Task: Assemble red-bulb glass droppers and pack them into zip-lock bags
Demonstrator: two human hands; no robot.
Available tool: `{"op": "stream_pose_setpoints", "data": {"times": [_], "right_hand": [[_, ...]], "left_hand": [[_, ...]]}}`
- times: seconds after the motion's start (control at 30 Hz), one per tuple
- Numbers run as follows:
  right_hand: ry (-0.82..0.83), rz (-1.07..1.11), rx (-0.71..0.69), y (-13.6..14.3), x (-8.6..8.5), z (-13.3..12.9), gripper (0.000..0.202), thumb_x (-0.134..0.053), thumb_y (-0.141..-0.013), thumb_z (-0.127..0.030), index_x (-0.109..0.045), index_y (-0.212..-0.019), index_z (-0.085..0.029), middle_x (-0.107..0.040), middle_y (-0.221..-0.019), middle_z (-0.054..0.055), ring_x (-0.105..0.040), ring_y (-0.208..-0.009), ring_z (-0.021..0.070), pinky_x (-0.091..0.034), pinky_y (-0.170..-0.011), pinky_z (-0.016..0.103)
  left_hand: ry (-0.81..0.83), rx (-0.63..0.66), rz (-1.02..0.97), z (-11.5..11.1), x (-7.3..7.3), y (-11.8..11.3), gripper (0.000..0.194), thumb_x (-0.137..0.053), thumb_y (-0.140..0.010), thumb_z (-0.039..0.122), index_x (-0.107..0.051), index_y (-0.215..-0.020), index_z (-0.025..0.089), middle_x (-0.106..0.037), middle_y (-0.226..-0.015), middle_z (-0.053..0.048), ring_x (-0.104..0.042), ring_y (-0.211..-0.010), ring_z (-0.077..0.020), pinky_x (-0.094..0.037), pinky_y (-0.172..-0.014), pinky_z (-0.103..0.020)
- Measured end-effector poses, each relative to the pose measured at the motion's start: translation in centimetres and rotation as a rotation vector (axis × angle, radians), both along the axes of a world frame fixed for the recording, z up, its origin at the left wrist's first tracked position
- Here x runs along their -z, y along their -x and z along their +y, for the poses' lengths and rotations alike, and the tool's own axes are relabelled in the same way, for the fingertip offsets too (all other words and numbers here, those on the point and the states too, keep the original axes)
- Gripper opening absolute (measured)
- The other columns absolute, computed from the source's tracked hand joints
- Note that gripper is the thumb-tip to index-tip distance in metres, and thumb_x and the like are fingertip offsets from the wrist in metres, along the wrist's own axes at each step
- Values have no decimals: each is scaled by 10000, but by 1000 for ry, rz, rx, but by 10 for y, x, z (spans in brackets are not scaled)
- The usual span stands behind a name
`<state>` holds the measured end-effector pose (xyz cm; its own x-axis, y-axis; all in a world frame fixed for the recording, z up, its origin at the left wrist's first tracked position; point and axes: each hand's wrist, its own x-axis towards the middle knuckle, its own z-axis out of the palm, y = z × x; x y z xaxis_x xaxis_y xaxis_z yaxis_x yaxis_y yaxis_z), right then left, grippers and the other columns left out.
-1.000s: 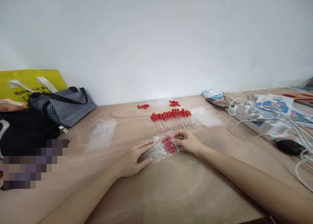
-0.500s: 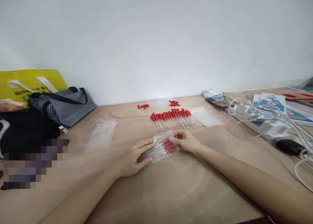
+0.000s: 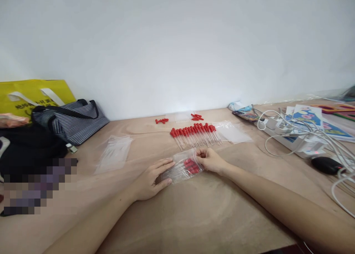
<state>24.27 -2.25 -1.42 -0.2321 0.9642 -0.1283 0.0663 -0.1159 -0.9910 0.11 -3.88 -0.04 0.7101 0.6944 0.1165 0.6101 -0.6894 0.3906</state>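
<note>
Nearest to you, the brown table (image 3: 222, 217) lies under your two forearms. Your left hand (image 3: 154, 180) is at the left end of the clear bag (image 3: 177, 172); its thumb and fingers are set wide apart, touching the bag's edges, and I cannot tell how firmly they press. Your right hand (image 3: 210, 160) is narrow: the fingertips pinch the bag's right end, beside the red tops. The bag is on the table between both your hands, and several red-topped droppers (image 3: 191, 166) are lying inside it, red ends toward your right.

At about the same depth, well to your right, there is a black mouse (image 3: 325, 165). To your left, flat clear bags (image 3: 115, 154) lie in a pile. Just beyond your hands, a slanting row of red-topped sticks (image 3: 195, 134) lies side by side, with more clear sheets (image 3: 234, 132) at its right. Behind the row are two small groups of loose red pieces (image 3: 197, 117), and then the white wall (image 3: 177, 50).
</note>
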Motion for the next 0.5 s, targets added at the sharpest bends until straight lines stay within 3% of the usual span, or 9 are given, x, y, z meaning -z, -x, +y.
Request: {"op": "stream_pose_setpoints", "data": {"times": [0.17, 0.5], "right_hand": [[-9, -90, 98, 0, -2, -2, 165, -621, -618, -195, -463, -583, -158, -458, -411, -90, -361, -317, 25, -294, -332, 153], [38, 108, 25, 3, 5, 1, 203, -661, -591, -232, -493, -679, -158, -560, -510, -43, -562, -489, 110, -483, -516, 254]], "left_hand": [[2, 4, -16, 1, 1, 0, 472, -448, -836, 363, -361, -1286, 255, -359, -1352, -39, -330, -1227, -219, -286, -1016, -401], [-4, 2, -9, 0, 0, 0, 462, -448, -836, 363, -373, -1279, 254, -360, -1351, -44, -329, -1228, -222, -296, -1010, -406]]}}
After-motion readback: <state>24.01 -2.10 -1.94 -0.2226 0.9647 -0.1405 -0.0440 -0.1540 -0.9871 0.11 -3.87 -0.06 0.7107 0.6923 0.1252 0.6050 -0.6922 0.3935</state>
